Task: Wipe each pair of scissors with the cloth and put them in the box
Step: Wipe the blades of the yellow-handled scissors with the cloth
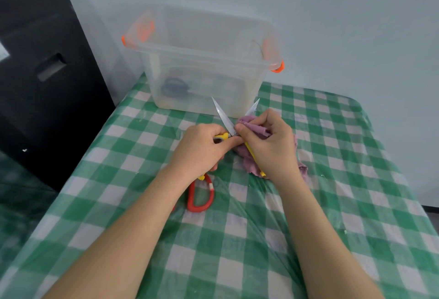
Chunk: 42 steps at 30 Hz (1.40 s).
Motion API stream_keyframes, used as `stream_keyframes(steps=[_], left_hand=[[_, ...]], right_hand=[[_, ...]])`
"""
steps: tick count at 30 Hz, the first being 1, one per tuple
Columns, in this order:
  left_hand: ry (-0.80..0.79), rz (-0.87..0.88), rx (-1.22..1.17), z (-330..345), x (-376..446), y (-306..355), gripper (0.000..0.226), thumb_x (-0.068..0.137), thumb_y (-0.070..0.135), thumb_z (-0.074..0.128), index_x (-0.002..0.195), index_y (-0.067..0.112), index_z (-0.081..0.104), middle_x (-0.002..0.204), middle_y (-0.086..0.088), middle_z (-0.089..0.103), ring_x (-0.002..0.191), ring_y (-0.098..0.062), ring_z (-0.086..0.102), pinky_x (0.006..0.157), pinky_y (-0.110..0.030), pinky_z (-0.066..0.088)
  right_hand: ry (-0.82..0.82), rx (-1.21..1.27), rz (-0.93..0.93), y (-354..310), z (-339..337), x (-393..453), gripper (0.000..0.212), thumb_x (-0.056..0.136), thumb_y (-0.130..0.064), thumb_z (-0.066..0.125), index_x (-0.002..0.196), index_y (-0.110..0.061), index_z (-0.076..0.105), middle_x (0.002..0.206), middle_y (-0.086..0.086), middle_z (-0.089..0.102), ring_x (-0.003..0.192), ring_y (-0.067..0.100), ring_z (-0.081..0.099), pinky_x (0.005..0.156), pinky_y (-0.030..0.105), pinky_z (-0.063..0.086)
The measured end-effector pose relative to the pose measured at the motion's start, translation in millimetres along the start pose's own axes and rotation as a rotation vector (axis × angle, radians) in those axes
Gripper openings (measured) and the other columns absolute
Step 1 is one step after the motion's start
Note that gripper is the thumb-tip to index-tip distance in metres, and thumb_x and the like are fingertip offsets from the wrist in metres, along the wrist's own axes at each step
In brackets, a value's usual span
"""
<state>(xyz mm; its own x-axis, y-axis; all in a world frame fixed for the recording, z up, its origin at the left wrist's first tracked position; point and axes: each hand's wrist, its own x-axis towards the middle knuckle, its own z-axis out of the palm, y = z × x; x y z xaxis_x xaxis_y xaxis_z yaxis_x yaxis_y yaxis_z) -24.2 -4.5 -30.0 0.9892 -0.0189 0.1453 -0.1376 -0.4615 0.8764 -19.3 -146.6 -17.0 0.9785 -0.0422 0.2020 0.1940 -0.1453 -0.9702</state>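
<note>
While gripped at one yellow loop by the left hand, with fingers curled around the handle, yellow-handled scissors held above the surface, blades spread in a V with tips pointing far, toward the box. Right hand closed on the purple cloth, pinching it against the right blade just above the pivot. Second yellow handle running near-right, under the right hand and across the cloth. Long axis of the wiped blade: near-left to far-right, so a wiping stroke likely to travel away from the body toward the tip. Clear plastic box with orange latches directly beyond the blade tips, open at the top, near both hands; right hand slightly nearer. Dark round object visible through the box wall, identity unclear. Red-handled scissors lying on the surface below the left wrist, blades hidden by the hand. Much of the cloth covered by the right hand.
</note>
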Motion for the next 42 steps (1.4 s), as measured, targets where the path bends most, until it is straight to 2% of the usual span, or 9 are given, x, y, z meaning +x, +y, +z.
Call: stream_keyframes(steps=[4, 8, 15, 20, 24, 28, 33, 37, 42], left_hand=[[0.019, 0.031, 0.029, 2.9, -1.6, 1.6, 0.041, 0.085, 0.041, 0.07, 0.079, 0.001, 0.066, 0.046, -0.01, 0.055, 0.032, -0.014, 0.049, 0.038, -0.027, 0.037], [0.022, 0.002, 0.017, 2.9, -1.1, 3.6, 0.048, 0.084, 0.044, 0.07, 0.071, -0.001, 0.06, 0.043, -0.006, 0.052, 0.032, -0.016, 0.048, 0.039, -0.024, 0.036], [0.012, -0.047, -0.027, -1.6, 1.9, -0.5, 0.043, 0.084, 0.042, 0.072, 0.057, 0.013, 0.055, 0.042, 0.001, 0.053, 0.033, -0.018, 0.05, 0.041, -0.024, 0.037], [0.021, -0.009, 0.047, 0.1, -0.2, 1.1, 0.048, 0.086, 0.043, 0.069, 0.07, -0.001, 0.059, 0.046, -0.01, 0.058, 0.034, -0.018, 0.051, 0.04, -0.025, 0.039], [0.06, 0.037, 0.076, 0.0, 0.2, 4.4, 0.046, 0.087, 0.04, 0.066, 0.068, -0.002, 0.056, 0.047, -0.007, 0.057, 0.033, -0.017, 0.052, 0.037, -0.026, 0.039], [0.05, 0.041, 0.081, 3.4, -1.9, 3.8, 0.042, 0.089, 0.036, 0.065, 0.066, 0.003, 0.055, 0.044, 0.001, 0.053, 0.034, -0.019, 0.053, 0.037, -0.023, 0.039], [0.027, 0.005, 0.05, -1.4, 0.3, -0.1, 0.048, 0.085, 0.043, 0.07, 0.063, 0.003, 0.057, 0.039, 0.0, 0.052, 0.033, -0.015, 0.049, 0.04, -0.021, 0.038], [0.018, -0.019, 0.038, -0.2, 0.6, -0.5, 0.045, 0.086, 0.042, 0.069, 0.064, 0.004, 0.058, 0.041, 0.0, 0.053, 0.033, -0.016, 0.05, 0.04, -0.022, 0.038], [0.058, 0.027, 0.075, 1.4, 1.3, 1.8, 0.047, 0.085, 0.043, 0.069, 0.067, 0.001, 0.057, 0.044, -0.002, 0.055, 0.034, -0.018, 0.053, 0.039, -0.028, 0.04]], right_hand=[[0.083, 0.011, -0.028, -1.3, 4.0, -0.5, 0.03, 0.086, -0.002, 0.071, 0.069, -0.012, 0.048, 0.073, -0.006, 0.065, 0.057, -0.007, 0.06, 0.047, 0.008, 0.044], [0.144, -0.072, -0.068, 8.1, 6.8, 0.9, 0.021, 0.09, -0.015, 0.069, 0.077, -0.021, 0.053, 0.076, -0.004, 0.068, 0.067, 0.001, 0.063, 0.053, 0.01, 0.045], [-0.026, -0.12, -0.123, 4.8, -7.4, 2.9, 0.012, 0.09, -0.001, 0.063, 0.095, -0.011, 0.066, 0.09, -0.012, 0.068, 0.081, -0.013, 0.06, 0.071, 0.002, 0.042], [-0.022, 0.002, -0.063, 6.6, 0.2, 2.3, 0.004, 0.087, -0.003, 0.07, 0.09, -0.004, 0.07, 0.086, 0.0, 0.071, 0.066, -0.004, 0.064, 0.054, 0.011, 0.05], [0.032, -0.083, -0.151, 8.5, 7.9, 3.6, 0.003, 0.089, -0.006, 0.067, 0.087, -0.007, 0.065, 0.078, -0.009, 0.069, 0.069, -0.001, 0.063, 0.057, 0.011, 0.048], [0.12, -0.172, -0.195, 16.3, 13.6, 1.0, 0.008, 0.093, -0.019, 0.062, 0.089, -0.018, 0.056, 0.075, -0.013, 0.067, 0.073, 0.01, 0.066, 0.065, 0.037, 0.056], [-0.012, -0.04, -0.143, 10.5, 1.6, 0.1, 0.004, 0.094, 0.001, 0.057, 0.096, 0.001, 0.061, 0.085, -0.004, 0.065, 0.07, -0.009, 0.06, 0.059, 0.005, 0.046], [-0.082, -0.035, -0.094, 11.2, -2.8, 0.6, 0.006, 0.09, 0.004, 0.062, 0.094, 0.004, 0.066, 0.092, -0.001, 0.068, 0.076, -0.008, 0.064, 0.06, 0.008, 0.05], [-0.003, -0.008, -0.107, 9.9, 5.6, 1.9, 0.003, 0.089, -0.002, 0.066, 0.088, -0.005, 0.066, 0.079, -0.004, 0.068, 0.066, -0.003, 0.063, 0.057, 0.013, 0.05]])
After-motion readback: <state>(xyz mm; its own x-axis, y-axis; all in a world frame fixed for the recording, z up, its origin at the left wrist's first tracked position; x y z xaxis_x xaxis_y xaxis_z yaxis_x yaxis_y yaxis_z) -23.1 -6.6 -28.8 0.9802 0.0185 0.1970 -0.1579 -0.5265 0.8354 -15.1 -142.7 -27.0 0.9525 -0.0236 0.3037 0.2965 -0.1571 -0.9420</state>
